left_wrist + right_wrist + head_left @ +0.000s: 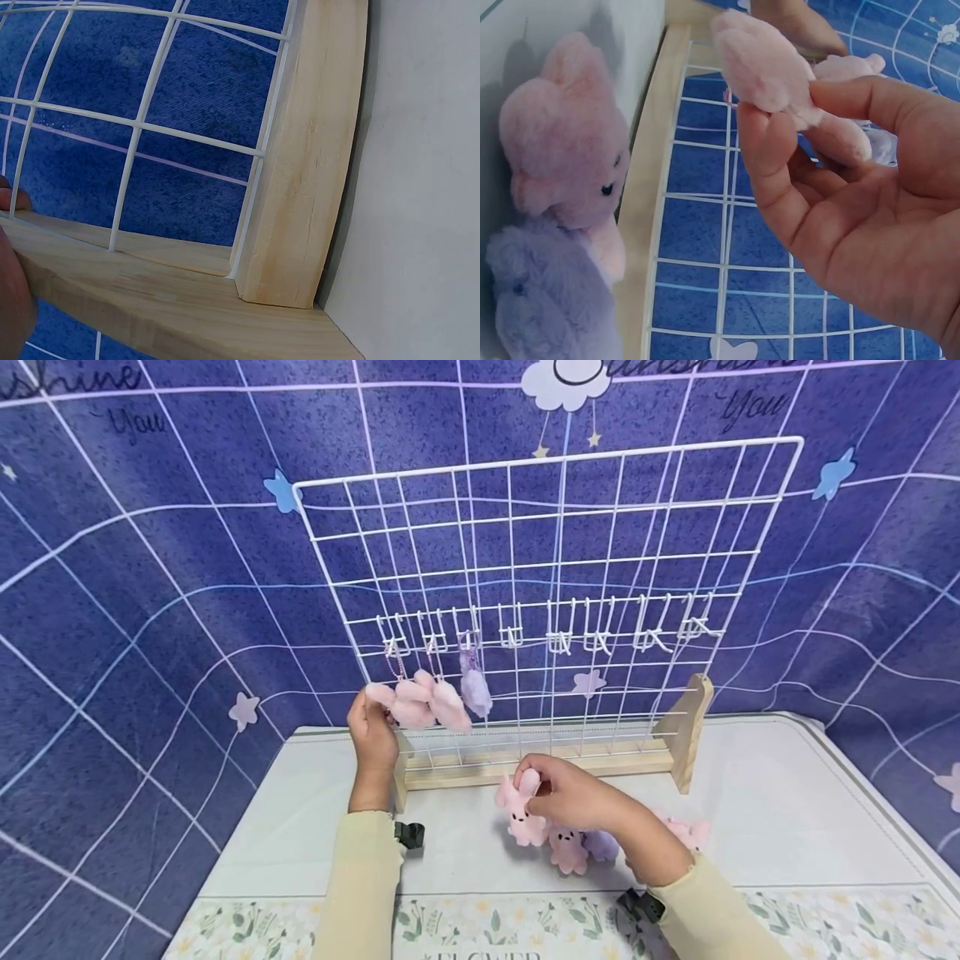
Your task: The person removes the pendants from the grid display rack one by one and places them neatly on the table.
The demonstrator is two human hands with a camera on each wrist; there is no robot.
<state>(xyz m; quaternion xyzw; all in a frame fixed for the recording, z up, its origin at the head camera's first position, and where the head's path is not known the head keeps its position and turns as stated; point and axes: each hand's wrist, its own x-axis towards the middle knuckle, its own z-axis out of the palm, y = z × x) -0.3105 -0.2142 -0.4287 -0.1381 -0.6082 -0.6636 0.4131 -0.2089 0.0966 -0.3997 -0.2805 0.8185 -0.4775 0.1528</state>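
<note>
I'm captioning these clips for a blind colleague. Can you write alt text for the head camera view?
A person's right hand pinches a pink plush bunny above a few more bunnies on a white table, while the left hand holds a pink bunny hanging on a white wire rack. A purple bunny hangs beside it.

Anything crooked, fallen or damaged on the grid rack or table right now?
Nothing stands out. The white wire grid rack stands upright in its wooden base; the left hand steadies a hanging pink plush bunny, and the right hand pinches another pink plush bunny.
</note>
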